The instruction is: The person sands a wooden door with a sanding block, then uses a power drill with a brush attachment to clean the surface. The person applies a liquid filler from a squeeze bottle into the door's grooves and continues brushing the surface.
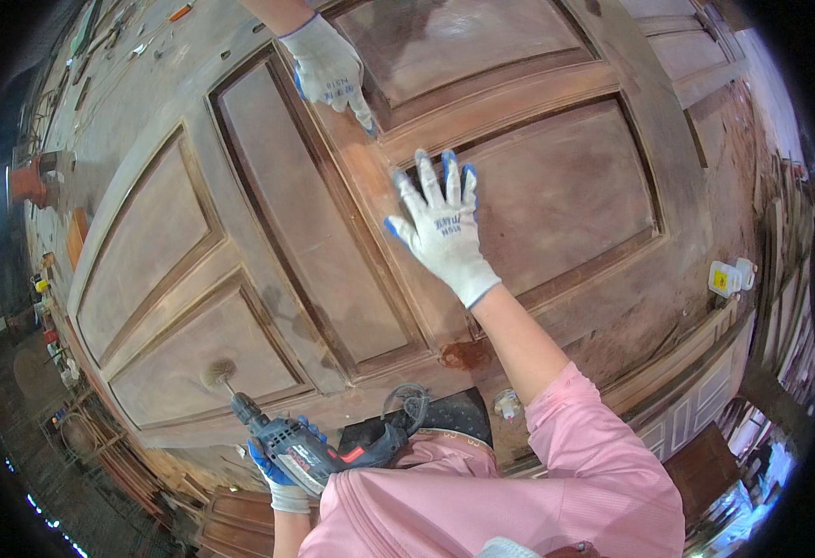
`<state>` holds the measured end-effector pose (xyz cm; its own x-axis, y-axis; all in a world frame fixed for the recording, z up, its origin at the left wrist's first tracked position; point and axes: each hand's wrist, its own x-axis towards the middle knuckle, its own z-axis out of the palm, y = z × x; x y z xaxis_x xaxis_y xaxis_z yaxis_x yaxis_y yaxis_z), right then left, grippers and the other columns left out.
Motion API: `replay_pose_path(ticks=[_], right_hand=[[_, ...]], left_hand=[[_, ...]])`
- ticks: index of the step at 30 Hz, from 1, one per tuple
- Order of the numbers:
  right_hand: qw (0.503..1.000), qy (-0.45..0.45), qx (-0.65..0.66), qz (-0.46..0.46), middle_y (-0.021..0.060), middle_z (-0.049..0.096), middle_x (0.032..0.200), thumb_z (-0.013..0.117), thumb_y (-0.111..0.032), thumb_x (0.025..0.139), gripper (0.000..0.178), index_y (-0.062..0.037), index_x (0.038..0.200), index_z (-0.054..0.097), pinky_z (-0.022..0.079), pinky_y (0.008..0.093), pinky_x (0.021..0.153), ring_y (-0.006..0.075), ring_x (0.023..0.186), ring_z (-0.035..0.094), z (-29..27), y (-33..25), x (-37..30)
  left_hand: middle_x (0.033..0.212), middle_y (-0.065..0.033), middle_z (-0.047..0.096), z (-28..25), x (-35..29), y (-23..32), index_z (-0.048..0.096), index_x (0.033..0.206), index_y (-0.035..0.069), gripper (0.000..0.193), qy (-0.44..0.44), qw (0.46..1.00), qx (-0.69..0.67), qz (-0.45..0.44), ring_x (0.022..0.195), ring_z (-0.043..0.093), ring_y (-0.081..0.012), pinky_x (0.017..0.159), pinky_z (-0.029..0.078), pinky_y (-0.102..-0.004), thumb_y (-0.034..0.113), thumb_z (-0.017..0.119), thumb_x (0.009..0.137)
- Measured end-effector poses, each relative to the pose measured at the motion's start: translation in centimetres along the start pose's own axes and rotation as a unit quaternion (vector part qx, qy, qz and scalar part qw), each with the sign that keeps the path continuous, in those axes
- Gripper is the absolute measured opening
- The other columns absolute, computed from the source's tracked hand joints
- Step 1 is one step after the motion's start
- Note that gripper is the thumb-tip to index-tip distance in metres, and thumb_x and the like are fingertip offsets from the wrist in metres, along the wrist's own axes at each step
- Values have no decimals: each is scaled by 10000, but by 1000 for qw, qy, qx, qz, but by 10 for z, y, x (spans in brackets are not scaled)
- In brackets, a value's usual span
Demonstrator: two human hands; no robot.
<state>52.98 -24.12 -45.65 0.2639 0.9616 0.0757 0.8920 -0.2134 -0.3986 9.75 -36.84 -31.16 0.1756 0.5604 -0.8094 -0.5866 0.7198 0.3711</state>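
Note:
A power drill, dark grey with a red switch, is in my left hand, whose white and blue glove wraps round its body. The drill's chuck carries a round wire brush, over a lower panel at the door's left. My right hand, gloved too, lies with fingers spread over the middle of a large brown panelled wooden door. Close beyond its fingertips, another person's gloved hand reaches in from the far side, one finger pointing down at a paler, orange-brown patch of the frame.
A white jug with a yellow label stands at the right. Near the door's front edge are a dark red-brown stain and a small bottle. A reddish container sits at far left. More panelled doors lie at the right.

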Motion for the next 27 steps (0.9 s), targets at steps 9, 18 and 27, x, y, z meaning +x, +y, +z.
replay_pose_path(ticks=[9,18,27], right_hand=[[998,-25,-32,-45,143,372,1651,562,-537,996,602,-221,1508,553,60,692,1232,473,1548,201,-9,-3,14],[998,0,-63,-16,152,318,1678,536,-522,1016,623,-209,1553,487,73,693,1229,483,1546,198,4,-7,40],[995,33,-89,-22,155,327,1674,525,-522,1019,598,-197,1522,538,80,690,1232,466,1544,221,9,-4,42]], left_hand=[[1253,-199,663,7,0,-2,633,1311,108,842,41,999,-2,11,1079,647,-404,962,527,-579,812,583,852],[1313,-212,655,-21,1,5,628,1359,120,836,-30,999,-2,-15,1136,650,-420,1023,501,-621,796,569,871],[1315,-211,650,-23,-7,-1,626,1366,137,826,-37,999,-22,13,1164,627,-432,1032,486,-632,796,573,871]])
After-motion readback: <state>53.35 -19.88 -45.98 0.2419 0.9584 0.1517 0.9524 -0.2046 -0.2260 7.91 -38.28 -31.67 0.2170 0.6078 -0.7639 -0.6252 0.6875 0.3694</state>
